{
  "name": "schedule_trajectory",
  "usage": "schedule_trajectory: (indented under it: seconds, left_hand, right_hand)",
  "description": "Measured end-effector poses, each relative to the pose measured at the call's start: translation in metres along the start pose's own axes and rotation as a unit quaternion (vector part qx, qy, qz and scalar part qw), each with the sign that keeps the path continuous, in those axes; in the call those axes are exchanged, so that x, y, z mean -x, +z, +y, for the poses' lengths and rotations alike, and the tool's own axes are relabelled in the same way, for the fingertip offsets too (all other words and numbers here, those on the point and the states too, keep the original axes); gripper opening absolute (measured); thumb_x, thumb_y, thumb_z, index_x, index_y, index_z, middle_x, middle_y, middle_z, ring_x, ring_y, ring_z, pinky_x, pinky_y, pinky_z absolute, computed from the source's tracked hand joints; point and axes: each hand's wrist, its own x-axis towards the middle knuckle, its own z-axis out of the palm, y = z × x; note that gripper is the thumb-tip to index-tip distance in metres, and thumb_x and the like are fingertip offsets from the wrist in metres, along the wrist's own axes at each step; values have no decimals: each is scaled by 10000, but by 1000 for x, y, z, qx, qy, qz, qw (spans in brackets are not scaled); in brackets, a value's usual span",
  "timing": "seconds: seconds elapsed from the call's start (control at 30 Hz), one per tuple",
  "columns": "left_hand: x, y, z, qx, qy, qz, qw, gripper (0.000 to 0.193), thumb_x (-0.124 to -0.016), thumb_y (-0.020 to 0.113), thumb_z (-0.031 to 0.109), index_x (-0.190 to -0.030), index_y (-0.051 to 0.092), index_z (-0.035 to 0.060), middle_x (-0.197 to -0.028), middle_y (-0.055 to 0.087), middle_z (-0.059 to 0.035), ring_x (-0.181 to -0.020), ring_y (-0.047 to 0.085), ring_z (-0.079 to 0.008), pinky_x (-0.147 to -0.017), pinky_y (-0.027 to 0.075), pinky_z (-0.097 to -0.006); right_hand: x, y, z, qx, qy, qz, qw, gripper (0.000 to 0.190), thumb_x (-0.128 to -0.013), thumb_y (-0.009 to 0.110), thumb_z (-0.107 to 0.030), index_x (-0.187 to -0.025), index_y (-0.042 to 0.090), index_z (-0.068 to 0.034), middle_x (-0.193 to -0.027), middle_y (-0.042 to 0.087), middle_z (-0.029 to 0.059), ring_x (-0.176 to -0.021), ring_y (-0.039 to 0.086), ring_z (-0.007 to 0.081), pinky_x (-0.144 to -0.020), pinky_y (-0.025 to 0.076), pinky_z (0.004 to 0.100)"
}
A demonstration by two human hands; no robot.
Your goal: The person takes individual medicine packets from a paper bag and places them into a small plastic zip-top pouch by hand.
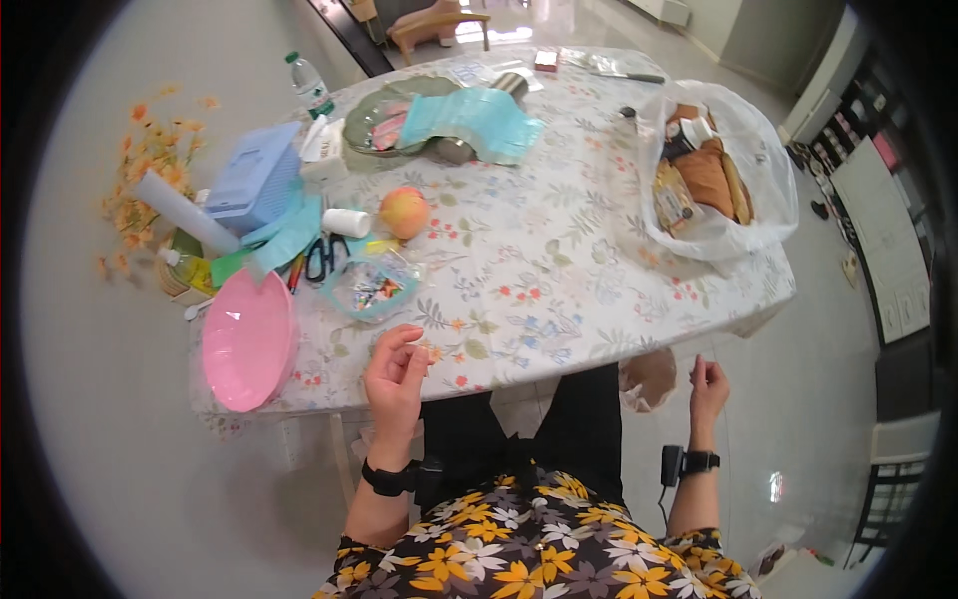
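Observation:
My left hand [398, 367] is over the front edge of the table, its fingers loosely curled with nothing seen in them. Just beyond it lies a clear plastic pouch with a teal rim [374, 288], holding small wrapped items. A pink plastic basin [251, 341] stands left of that hand, at the table's corner. My right hand [709, 385] hangs off the table's front edge at the right, fingers curled, nothing visible in it. The nearest thing on the table to it is an open white plastic bag [771, 187] with brown packages and a white-capped container inside.
Behind the pouch are dark-handled scissors [326, 257], a white bottle [346, 222] and a peach [404, 213]. A blue basket [251, 180], tissue pack [324, 153] and water bottle [309, 86] line the left. Teal cloth [479, 120] lies over a green plate [359, 123]; a knife [629, 76] lies far back.

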Motion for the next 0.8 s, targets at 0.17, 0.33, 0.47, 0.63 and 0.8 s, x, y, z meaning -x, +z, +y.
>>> schedule_trajectory:
  seconds: [0.17,0.33,0.47,0.63,0.8]
  left_hand:
    - [-29,-32,21,-345,191,69,917,291,-864,703,7,-1146,630,-5,-1265,577,-127,-1016,611,-219,-853,518,-314]
    - [-64,-50,25,-421,203,156,870,371,-887,693,88,-1242,613,15,-1344,561,-152,-1213,550,-288,-978,462,-394]
    - [-81,-67,17,-409,126,156,890,457,-886,700,148,-1305,580,8,-1346,566,-189,-1232,541,-349,-1033,432,-447]
    - [-85,-70,11,-322,8,148,935,367,-869,687,99,-1222,639,13,-1131,673,-149,-897,666,-239,-748,539,-365]
    - [-77,-73,13,-290,37,144,945,241,-845,700,58,-1077,695,-6,-1002,682,-91,-729,645,-138,-621,513,-279]
  right_hand:
    - [21,1,-108,-97,-101,-89,986,315,-1013,587,-183,-763,612,7,-653,579,16,-616,516,86,-591,423,258]
    - [53,59,-243,-180,-171,-315,916,211,-980,628,-170,-901,671,21,-765,687,64,-712,670,146,-631,528,285]
    - [84,132,-306,-171,-259,-411,857,266,-954,670,-256,-1001,662,5,-849,726,150,-771,720,269,-667,561,354]
    - [106,192,-345,-52,-329,-380,863,344,-947,665,-344,-1053,654,-16,-857,727,172,-782,711,338,-714,554,425]
    - [100,217,-342,-37,-328,-349,877,241,-876,690,-243,-975,679,-23,-799,722,168,-757,708,330,-716,549,438]
